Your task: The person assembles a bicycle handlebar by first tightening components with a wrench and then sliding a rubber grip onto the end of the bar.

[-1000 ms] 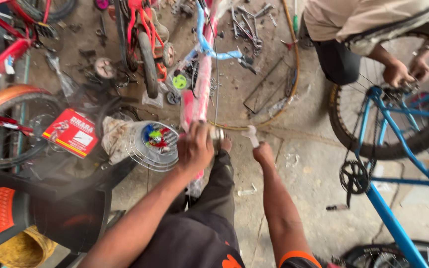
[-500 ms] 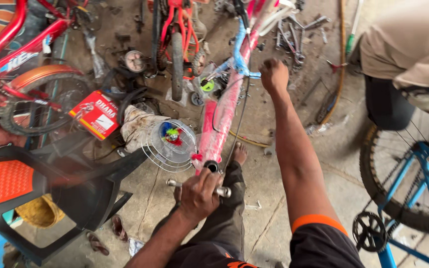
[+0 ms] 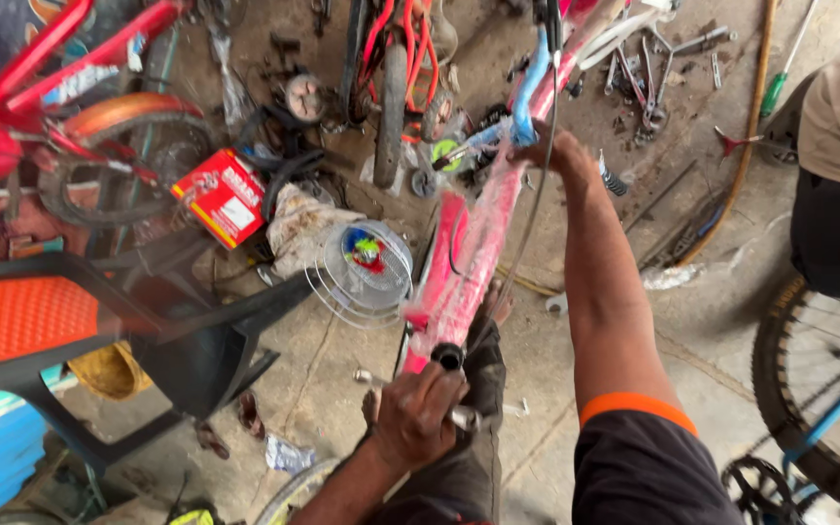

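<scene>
At nine o'clock a black plastic chair (image 3: 196, 335) with an orange seat stands on the concrete floor (image 3: 712, 292), and past it at ten o'clock a red cardboard box (image 3: 223, 195) lies among red bicycle parts. Near the centre rests a small spoked wheel (image 3: 362, 272) with a coloured hub. Just beside it, the pink bicycle frame (image 3: 473, 258) runs from six o'clock up toward one o'clock. The left hand (image 3: 418, 413) is closed around a metal axle (image 3: 464, 418) at the frame's near end, fingers curled tight. The right hand (image 3: 551, 151) grips the frame's far end by the blue tube (image 3: 529, 92), fingers wrapped. At three o'clock another person's dark trousers (image 3: 833, 233) show above a blue bicycle's wheel (image 3: 819, 389).
</scene>
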